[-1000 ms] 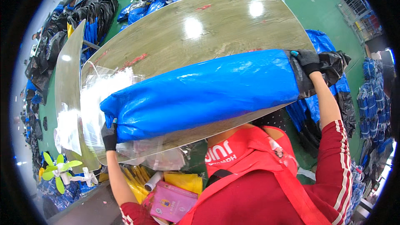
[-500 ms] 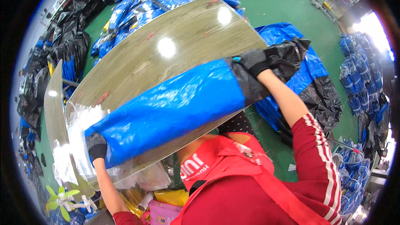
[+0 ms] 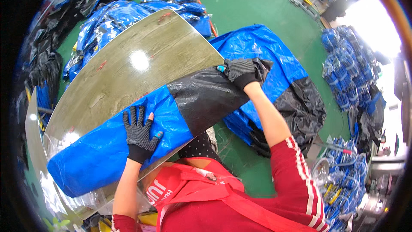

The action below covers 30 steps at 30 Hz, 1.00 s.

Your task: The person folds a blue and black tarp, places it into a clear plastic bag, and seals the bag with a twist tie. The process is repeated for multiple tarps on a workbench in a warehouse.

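long blue and black bag point(image 3: 141, 139) lies on the table point(image 3: 128, 66), along its near edge, long axis running from the near left corner up to the right edge. left hand point(image 3: 139, 133), gloved, fingers spread, presses flat on the blue part near the middle. right hand point(image 3: 240, 71), gloved, is curled around the black end at the table's right edge, gripping the bunched fabric. bag sits right under both hands; left hand is nearer its middle, right is at the far end.
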{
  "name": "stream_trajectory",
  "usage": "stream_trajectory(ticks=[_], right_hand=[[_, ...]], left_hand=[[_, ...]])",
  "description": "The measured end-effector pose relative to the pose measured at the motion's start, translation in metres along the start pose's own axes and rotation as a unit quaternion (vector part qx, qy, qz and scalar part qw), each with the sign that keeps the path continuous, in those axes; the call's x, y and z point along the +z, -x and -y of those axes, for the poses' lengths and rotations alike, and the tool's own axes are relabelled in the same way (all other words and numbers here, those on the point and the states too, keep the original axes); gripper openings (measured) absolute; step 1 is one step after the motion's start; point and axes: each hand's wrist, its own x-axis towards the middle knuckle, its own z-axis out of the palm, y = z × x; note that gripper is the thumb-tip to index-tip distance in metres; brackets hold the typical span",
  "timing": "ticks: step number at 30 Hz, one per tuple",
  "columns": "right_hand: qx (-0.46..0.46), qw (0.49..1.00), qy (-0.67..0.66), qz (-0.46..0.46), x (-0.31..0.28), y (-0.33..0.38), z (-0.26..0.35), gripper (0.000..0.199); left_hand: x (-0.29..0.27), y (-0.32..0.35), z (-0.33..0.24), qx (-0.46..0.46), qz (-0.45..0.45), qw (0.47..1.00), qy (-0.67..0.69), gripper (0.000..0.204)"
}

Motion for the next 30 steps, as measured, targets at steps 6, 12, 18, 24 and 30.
stream_trajectory(ticks=[6, 12, 18, 24, 30], right_hand=[[-0.030, 0.910, -0.112, -0.398, 0.055, 0.015, -0.036, 0.047], [0.231, 0.461, -0.843, -0.150, 0.080, 0.097, -0.051, 0.057], [-0.118, 0.617, -0.764, -0.151, -0.004, 0.110, 0.125, 0.044], [-0.375, 0.834, -0.318, -0.250, -0.044, 0.127, 0.279, 0.030], [-0.327, 0.817, -0.417, -0.227, -0.069, 0.103, 0.218, 0.057]], left_hand=[[0.005, -0.058, -0.063, 0.061, -0.119, 0.988, 0.078, 0.086], [0.005, -0.066, -0.075, 0.033, -0.085, 0.993, 0.076, 0.089], [0.010, -0.067, -0.081, 0.019, -0.098, 0.993, 0.061, 0.073], [0.010, -0.041, -0.074, -0.008, -0.132, 0.704, 0.698, 0.069], [0.026, -0.070, -0.092, 0.079, -0.108, -0.107, 0.985, 0.066]])
